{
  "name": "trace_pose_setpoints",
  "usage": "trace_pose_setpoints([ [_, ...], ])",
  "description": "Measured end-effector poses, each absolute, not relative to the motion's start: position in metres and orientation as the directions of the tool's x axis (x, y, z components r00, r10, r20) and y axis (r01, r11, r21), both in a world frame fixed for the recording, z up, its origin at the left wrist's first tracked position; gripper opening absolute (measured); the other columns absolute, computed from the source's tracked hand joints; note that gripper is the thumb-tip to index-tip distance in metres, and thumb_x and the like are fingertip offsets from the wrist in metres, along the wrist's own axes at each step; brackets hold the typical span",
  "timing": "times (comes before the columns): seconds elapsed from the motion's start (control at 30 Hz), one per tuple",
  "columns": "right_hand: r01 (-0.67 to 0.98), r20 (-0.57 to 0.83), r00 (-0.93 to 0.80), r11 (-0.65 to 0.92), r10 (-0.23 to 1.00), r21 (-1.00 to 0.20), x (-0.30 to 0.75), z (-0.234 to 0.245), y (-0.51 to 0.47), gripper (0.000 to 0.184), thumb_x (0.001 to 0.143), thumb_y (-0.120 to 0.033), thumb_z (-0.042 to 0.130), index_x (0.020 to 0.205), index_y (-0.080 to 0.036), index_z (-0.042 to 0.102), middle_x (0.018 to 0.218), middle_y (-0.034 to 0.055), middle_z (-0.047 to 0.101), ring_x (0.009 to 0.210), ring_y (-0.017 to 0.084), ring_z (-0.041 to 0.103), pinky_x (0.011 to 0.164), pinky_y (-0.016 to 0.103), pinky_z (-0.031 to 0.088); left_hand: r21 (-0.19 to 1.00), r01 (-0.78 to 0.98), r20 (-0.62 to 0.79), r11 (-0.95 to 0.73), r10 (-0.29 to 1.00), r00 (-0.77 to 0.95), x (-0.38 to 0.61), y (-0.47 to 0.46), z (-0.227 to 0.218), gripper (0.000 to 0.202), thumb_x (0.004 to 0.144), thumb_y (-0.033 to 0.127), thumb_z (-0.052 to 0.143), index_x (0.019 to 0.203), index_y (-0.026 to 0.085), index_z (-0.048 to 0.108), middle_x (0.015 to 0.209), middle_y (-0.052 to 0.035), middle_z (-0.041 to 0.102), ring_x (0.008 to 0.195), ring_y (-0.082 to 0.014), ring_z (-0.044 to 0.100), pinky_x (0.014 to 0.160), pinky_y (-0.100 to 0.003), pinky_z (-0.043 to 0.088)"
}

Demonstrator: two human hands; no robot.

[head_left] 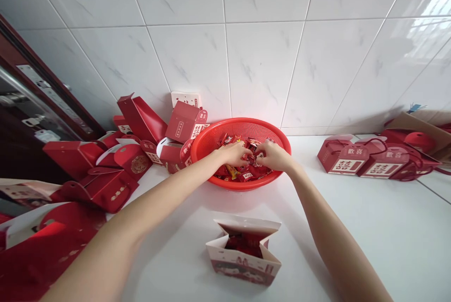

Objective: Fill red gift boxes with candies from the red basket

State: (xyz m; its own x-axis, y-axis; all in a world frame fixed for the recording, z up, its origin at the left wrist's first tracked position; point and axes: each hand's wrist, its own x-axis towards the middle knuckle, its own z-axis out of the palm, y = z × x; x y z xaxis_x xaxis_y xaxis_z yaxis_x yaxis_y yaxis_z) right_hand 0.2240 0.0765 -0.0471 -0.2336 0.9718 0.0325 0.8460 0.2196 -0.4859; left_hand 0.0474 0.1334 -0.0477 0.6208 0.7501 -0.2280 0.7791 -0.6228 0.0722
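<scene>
A round red plastic basket (pixel 271 135) stands on the white counter by the tiled wall, holding several red-wrapped candies (pixel 243 173). Both hands reach into it. My left hand (pixel 235 153) has its fingers curled down onto the candies. My right hand (pixel 273 155) is also closed, fingers pinching among the wrappers beside the left hand. Which piece each hand grips is hidden. Nearer to me, an open red-and-white gift box (pixel 244 252) stands upright with red candies inside it.
A heap of unassembled and open red gift boxes (pixel 116 161) fills the left side of the counter. Closed red boxes with handles (pixel 369 161) lie at the right, with a cardboard carton (pixel 419 126) behind them. A dark door frame (pixel 42 81) stands at the far left.
</scene>
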Motion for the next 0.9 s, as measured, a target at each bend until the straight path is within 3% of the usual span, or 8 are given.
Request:
trace_pose_setpoints([
  [0.1,0.869,0.016,-0.234,0.216,0.972,-0.444,0.223,-0.046,0.075,0.018,0.079,-0.017,0.064,0.094,-0.021,0.073,0.086,0.0059,0.07,0.094,0.024,0.061,0.063,0.027,0.039,-0.003,0.785,-0.24,-0.62,0.762,0.601,0.057,0.128,-0.054,0.045,0.078,0.049,0.075,0.114,0.023,0.076,0.136,-0.0163,0.059,0.127,-0.0386,0.056,0.108,-0.046,0.042],
  [0.23,0.885,0.0,-0.236,0.215,0.972,-0.412,0.222,-0.046,0.074,0.018,0.081,-0.017,0.063,0.095,-0.021,0.072,0.087,0.0059,0.071,0.094,0.025,0.062,0.063,0.027,0.039,-0.071,0.808,-0.213,-0.585,0.8,0.56,0.065,0.128,-0.062,0.045,0.086,0.051,0.067,0.108,0.013,0.078,0.137,-0.0228,0.058,0.132,-0.0412,0.051,0.115,-0.05,0.033],
  [0.43,0.894,-0.005,-0.234,0.213,0.972,-0.393,0.221,-0.046,0.074,0.016,0.081,-0.017,0.063,0.095,-0.02,0.07,0.086,0.006,0.07,0.096,0.025,0.061,0.061,0.027,0.037,-0.111,0.851,-0.175,-0.514,0.853,0.492,0.061,0.136,-0.065,0.052,0.078,0.039,0.074,0.125,0.016,0.071,0.14,-0.0237,0.057,0.136,-0.0433,0.047,0.115,-0.059,0.028],
  [0.73,0.897,-0.009,-0.234,0.212,0.972,-0.388,0.221,-0.045,0.073,0.015,0.081,-0.016,0.061,0.094,-0.02,0.069,0.086,0.0061,0.069,0.098,0.025,0.06,0.06,0.026,0.036,-0.102,0.865,-0.175,-0.492,0.865,0.471,0.061,0.138,-0.067,0.063,0.072,0.053,0.079,0.121,0.015,0.072,0.142,-0.0248,0.056,0.137,-0.0462,0.044,0.115,-0.06,0.028],
  [0.9,0.898,-0.002,-0.243,0.224,0.97,-0.38,0.221,-0.045,0.072,0.014,0.081,-0.015,0.061,0.092,-0.021,0.069,0.085,0.0061,0.069,0.102,0.025,0.059,0.062,0.027,0.037,-0.073,0.888,-0.17,-0.453,0.883,0.437,0.063,0.141,-0.072,0.065,0.068,0.044,0.083,0.126,0.019,0.069,0.142,-0.0233,0.058,0.138,-0.0448,0.044,0.114,-0.061,0.03],
])
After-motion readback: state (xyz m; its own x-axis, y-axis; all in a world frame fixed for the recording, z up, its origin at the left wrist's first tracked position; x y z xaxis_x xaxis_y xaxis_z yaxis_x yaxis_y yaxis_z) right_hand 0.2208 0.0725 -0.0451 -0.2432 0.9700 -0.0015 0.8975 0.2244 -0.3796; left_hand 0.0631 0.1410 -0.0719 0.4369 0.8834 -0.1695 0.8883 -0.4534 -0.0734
